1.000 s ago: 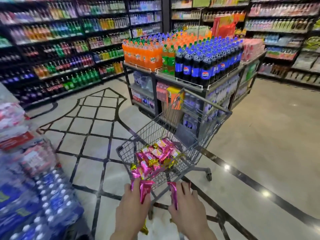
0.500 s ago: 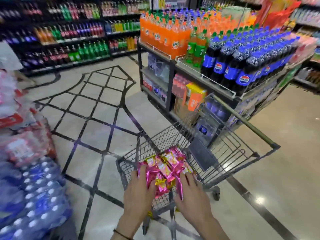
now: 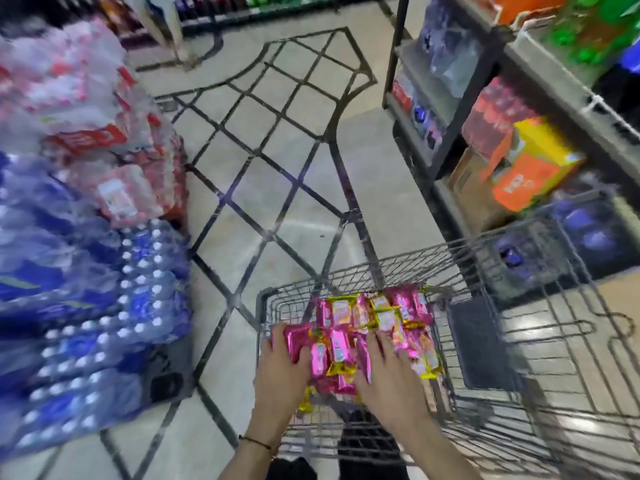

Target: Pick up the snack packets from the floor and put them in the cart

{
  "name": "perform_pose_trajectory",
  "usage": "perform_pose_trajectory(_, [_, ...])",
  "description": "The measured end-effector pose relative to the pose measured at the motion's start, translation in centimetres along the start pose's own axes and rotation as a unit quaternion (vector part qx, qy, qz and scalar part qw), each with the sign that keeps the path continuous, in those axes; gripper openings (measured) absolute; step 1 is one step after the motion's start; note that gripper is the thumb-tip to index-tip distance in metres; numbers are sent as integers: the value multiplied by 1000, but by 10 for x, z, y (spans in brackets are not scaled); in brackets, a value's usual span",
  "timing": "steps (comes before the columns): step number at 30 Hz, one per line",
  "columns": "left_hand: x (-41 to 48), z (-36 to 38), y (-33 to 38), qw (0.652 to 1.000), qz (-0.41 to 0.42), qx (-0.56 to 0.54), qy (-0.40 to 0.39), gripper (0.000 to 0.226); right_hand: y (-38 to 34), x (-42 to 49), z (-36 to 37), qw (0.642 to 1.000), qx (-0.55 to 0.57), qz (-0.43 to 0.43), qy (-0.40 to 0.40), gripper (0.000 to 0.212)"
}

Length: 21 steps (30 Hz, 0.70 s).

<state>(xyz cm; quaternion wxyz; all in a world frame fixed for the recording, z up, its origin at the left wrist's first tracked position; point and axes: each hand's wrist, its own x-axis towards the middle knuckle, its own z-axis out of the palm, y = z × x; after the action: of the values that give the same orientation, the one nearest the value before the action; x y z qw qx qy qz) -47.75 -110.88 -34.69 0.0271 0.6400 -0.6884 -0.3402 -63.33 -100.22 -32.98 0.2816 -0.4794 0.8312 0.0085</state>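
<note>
- Snack packets (image 3: 367,327) heaped in wire shopping cart (image 3: 481,348), lower centre of frame.
- Left hand (image 3: 282,372) clasps pink packets; right hand (image 3: 388,372) flat, fingers spread.
- Risk: slick wrappers may slide off the heap or slip through the mesh.

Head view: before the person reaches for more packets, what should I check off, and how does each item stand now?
1. Pink and yellow foil snack packets lie inside the grey wire shopping cart: ok.
2. Right hand lies flat on the pile, gripping nothing: ok.
3. Left hand free of the pink packet under it: cannot tell.
4. No packets left on the patterned tile floor: none in sight, floor behind unseen: cannot tell.
5. Room to withdraw both hands upward: ok.
</note>
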Motion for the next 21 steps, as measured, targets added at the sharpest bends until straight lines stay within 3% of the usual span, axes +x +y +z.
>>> perform_pose_trajectory(4, [36, 43, -9, 998, -65, 12, -12, 63, 29, 51, 19, 998, -15, -11, -55, 74])
perform_pose_trajectory(9, [81, 97, -41, 992, -62, 90, -57, 47, 46, 115, 60, 998, -20, -9, -65, 67])
perform_pose_trajectory(21, [132, 203, -85, 972, -89, 200, -80, 67, 55, 195, 157, 992, -90, -29, -77, 81])
